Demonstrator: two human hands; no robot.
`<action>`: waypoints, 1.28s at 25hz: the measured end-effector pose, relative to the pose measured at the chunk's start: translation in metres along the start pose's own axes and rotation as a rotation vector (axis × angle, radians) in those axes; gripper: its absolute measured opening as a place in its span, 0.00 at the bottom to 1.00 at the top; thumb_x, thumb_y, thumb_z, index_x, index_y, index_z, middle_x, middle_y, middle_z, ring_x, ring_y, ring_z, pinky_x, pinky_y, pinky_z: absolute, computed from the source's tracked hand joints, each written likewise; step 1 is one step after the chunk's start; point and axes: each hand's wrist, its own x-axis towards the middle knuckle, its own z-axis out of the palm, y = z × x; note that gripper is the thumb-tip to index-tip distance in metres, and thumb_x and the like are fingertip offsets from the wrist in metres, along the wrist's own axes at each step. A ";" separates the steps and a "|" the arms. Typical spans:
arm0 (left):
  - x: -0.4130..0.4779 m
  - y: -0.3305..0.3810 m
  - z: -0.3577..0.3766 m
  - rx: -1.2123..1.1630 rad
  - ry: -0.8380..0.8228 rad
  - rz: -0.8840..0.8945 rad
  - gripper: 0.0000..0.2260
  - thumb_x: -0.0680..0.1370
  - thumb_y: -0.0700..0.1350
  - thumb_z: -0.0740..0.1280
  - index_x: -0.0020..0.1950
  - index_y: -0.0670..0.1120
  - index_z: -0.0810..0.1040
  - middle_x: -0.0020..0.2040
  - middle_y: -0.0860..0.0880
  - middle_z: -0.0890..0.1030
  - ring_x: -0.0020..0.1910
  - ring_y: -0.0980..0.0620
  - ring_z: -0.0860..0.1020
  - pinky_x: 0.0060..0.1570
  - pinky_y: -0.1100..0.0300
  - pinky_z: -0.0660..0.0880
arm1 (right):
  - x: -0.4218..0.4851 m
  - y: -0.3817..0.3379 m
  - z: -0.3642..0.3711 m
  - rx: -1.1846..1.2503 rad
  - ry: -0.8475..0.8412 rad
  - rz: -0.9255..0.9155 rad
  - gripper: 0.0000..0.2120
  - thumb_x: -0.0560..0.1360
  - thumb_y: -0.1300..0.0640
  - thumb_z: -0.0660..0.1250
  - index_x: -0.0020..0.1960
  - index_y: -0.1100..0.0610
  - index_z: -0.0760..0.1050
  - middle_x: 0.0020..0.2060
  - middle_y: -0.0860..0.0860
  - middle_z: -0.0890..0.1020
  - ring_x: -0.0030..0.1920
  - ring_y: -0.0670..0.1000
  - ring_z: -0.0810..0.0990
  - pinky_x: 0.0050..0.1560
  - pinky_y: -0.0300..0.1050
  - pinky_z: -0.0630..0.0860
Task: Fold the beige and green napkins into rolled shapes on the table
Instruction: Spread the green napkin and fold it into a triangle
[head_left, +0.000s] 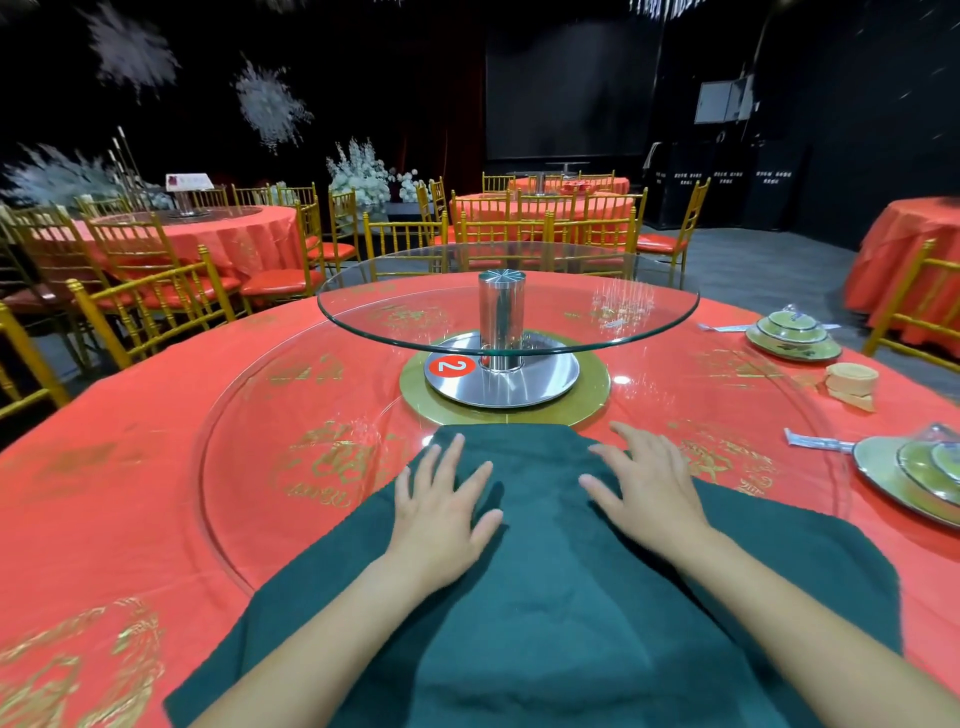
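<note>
A dark green napkin (545, 587) lies spread on the red tablecloth in front of me, its far edge folded to a flat top near the lazy Susan's base. My left hand (441, 514) rests flat on its left part, fingers straight and spread. On the napkin's right part my right hand (649, 488) lies flat in the same way. A beige napkin (852, 383), rolled up, sits at the right side of the table.
A glass lazy Susan (374, 306) on a steel post (501, 317) stands at the table's middle, with a red "2" marker (451, 366) on its base. Green plate sets (795, 340) (914, 467) sit at the right. Gold chairs (150, 306) and other red tables surround.
</note>
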 end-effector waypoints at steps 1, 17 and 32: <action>-0.006 0.008 0.002 0.010 -0.093 0.034 0.26 0.78 0.64 0.51 0.75 0.60 0.52 0.78 0.51 0.40 0.76 0.46 0.41 0.70 0.41 0.39 | -0.010 -0.005 -0.001 -0.002 -0.138 -0.042 0.38 0.68 0.28 0.43 0.68 0.46 0.69 0.73 0.53 0.62 0.73 0.55 0.58 0.73 0.55 0.47; 0.035 0.001 -0.002 -0.176 -0.240 -0.182 0.32 0.77 0.63 0.55 0.74 0.46 0.57 0.74 0.39 0.60 0.73 0.40 0.57 0.70 0.41 0.56 | -0.076 0.093 -0.031 -0.184 -0.398 0.349 0.32 0.75 0.32 0.45 0.75 0.44 0.53 0.76 0.54 0.52 0.76 0.54 0.48 0.74 0.56 0.50; 0.084 -0.032 0.004 -0.006 0.480 0.552 0.15 0.74 0.43 0.60 0.57 0.45 0.80 0.43 0.50 0.79 0.37 0.46 0.79 0.31 0.58 0.72 | -0.088 0.007 -0.007 -0.049 -0.282 0.228 0.55 0.53 0.26 0.15 0.75 0.38 0.46 0.77 0.46 0.46 0.76 0.45 0.41 0.75 0.47 0.41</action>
